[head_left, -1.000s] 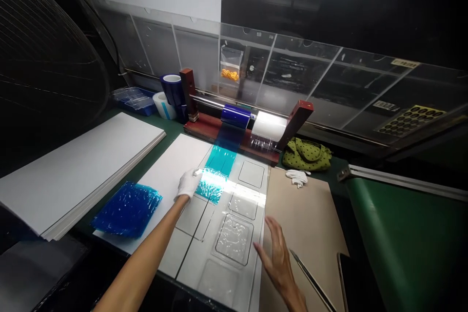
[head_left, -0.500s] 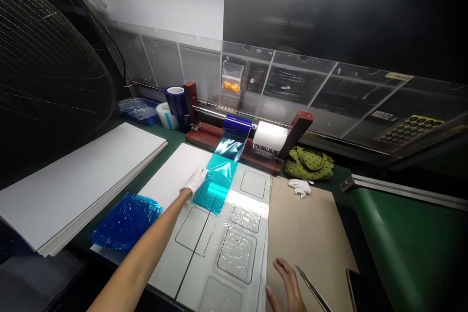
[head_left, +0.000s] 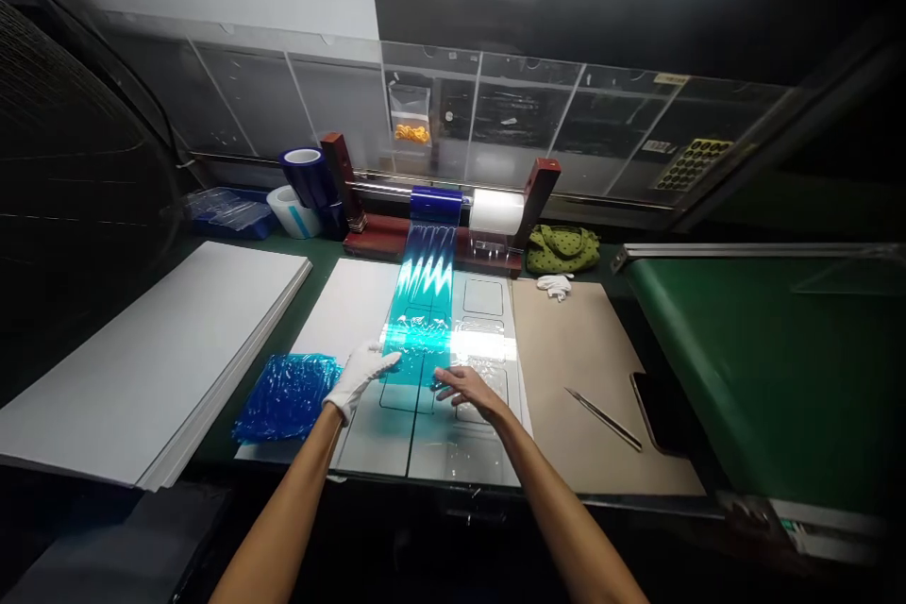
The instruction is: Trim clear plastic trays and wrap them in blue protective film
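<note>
A strip of blue protective film (head_left: pixel 425 311) hangs off a dark blue film roll (head_left: pixel 436 204) and stretches toward me over a white sheet marked with black outlines (head_left: pixel 483 297). My left hand (head_left: pixel 360 376), in a white glove, pinches the film's near left corner. At the near right corner my right hand (head_left: pixel 467 387), bare, has its thumb and fingers closed on the film's edge. The strip is pulled out with bright creases near the roll. Clear embossed pieces (head_left: pixel 481 359) lie on the sheet's right column, partly hidden by my right hand.
A dark red roll stand (head_left: pixel 382 241) also carries a white roll (head_left: pixel 497 210). Left are a white board stack (head_left: pixel 170 349) and blue film sheets (head_left: pixel 287 396). On the brown board (head_left: pixel 566 349) lie tweezers (head_left: pixel 605 418), a phone (head_left: pixel 655 413) and a white glove (head_left: pixel 554 285).
My right hand has moved from the brown board to the film's right corner. My left hand has drawn the film nearer and straighter. The camera view has shifted.
</note>
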The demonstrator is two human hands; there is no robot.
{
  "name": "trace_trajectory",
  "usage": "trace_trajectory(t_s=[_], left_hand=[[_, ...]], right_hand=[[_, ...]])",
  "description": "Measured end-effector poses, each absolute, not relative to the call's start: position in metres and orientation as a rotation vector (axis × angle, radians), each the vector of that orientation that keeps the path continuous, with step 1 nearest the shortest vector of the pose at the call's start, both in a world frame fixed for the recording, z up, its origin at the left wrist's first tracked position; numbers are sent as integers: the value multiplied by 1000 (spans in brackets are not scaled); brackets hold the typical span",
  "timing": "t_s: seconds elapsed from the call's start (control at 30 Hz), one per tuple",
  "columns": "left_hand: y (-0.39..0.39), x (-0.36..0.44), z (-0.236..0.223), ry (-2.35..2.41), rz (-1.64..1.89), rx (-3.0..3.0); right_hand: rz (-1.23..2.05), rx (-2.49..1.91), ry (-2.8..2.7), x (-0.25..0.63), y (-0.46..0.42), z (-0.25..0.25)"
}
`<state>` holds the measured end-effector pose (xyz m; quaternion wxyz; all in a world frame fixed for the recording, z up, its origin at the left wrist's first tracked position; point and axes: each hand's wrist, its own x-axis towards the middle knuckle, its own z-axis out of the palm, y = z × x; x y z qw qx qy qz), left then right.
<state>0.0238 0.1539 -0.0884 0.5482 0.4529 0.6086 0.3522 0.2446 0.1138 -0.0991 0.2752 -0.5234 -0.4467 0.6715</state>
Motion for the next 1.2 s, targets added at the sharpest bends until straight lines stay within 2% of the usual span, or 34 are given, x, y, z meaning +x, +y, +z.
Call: trace_trajectory(t_s=[0.2,0.47,0.77,0.9,1.0,1.2], left_hand=[[89,10,-78,1479,817,1015],[-35,-20,-111,1639,788,785],[-27,-24,-170,1720,929,545],[-31,-27,-173,1673,912,482],[-49,-31,-162,1650,857,453],[-69,-17,-136,1852,745,724]], right_hand=[[1752,-1423,-1120,211,43,-112],[1824,-1476,-992,169,-72,-148],[1748,-1623,-1024,136,-56,-164],[1679,-1724,-1136,153,-71,-153],[1462,-1891,-1209,208,-71,-137],[630,-2371,-1207,379,-10,-111]])
